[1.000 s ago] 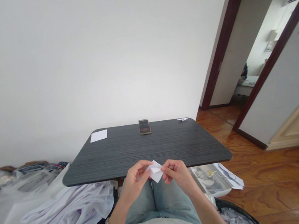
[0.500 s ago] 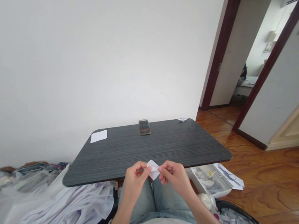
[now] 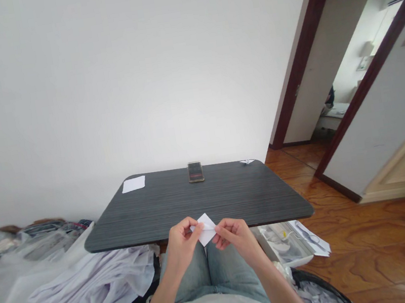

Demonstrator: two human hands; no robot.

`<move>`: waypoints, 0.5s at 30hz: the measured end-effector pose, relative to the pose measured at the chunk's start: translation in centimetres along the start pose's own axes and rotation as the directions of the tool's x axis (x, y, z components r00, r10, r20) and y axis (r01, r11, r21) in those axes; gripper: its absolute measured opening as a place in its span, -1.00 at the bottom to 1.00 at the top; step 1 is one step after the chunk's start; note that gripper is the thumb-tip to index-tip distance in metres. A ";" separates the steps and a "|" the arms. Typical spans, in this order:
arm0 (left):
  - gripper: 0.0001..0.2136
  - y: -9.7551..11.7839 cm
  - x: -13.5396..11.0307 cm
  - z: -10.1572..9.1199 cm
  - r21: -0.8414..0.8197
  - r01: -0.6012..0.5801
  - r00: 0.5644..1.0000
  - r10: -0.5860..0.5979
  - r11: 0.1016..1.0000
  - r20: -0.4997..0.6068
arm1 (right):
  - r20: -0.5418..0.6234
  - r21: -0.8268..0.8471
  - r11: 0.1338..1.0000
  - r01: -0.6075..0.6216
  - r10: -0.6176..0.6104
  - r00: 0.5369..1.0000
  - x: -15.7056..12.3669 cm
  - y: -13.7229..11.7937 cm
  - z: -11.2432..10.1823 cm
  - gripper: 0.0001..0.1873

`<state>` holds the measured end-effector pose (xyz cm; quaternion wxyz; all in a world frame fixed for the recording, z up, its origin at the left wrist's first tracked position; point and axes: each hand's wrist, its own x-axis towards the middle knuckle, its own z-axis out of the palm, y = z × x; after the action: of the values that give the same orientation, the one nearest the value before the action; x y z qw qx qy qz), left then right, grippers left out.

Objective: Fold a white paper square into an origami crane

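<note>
A small folded piece of white paper (image 3: 206, 229) is held between my two hands, just at the near edge of the dark table (image 3: 195, 201). My left hand (image 3: 184, 242) pinches its left corner between thumb and fingers. At the opposite corner, my right hand (image 3: 234, 237) grips it with thumb and forefinger, the other fingers curled below. The paper has a diamond outline with a crease across its middle. Some of its left side is hidden behind my left thumb.
On the table lie a stack of white paper (image 3: 133, 184), a phone on a stand (image 3: 195, 172) and a small folded paper figure (image 3: 247, 162). White cloth (image 3: 93, 286) is heaped at the left. Right of my legs are an open box (image 3: 284, 246) and a black-rimmed container (image 3: 321, 296).
The folded paper has shifted slightly left and turned a little in my fingers, with more of it showing. Both hands keep their pinch and have barely moved.
</note>
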<state>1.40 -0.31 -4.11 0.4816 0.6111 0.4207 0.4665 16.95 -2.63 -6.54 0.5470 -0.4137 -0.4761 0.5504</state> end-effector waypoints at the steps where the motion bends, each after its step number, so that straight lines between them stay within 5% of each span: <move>1: -0.75 0.0 0.0 0.0 0.004 -0.002 1.000 0.002 1.000 0.002 | 0.002 0.005 1.000 -0.006 0.006 1.000 0.0 0.0 0.0 -0.66; 15: -0.72 -0.1 -0.3 0.3 0.026 -0.033 0.999 0.033 0.999 -0.022 | 0.024 -0.016 0.998 0.053 -0.053 0.998 0.0 -0.4 -0.5 -0.64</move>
<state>1.59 -0.63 -4.32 0.4611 0.6190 0.4218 0.4758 17.54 -2.57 -6.26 0.5523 -0.3989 -0.4980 0.5365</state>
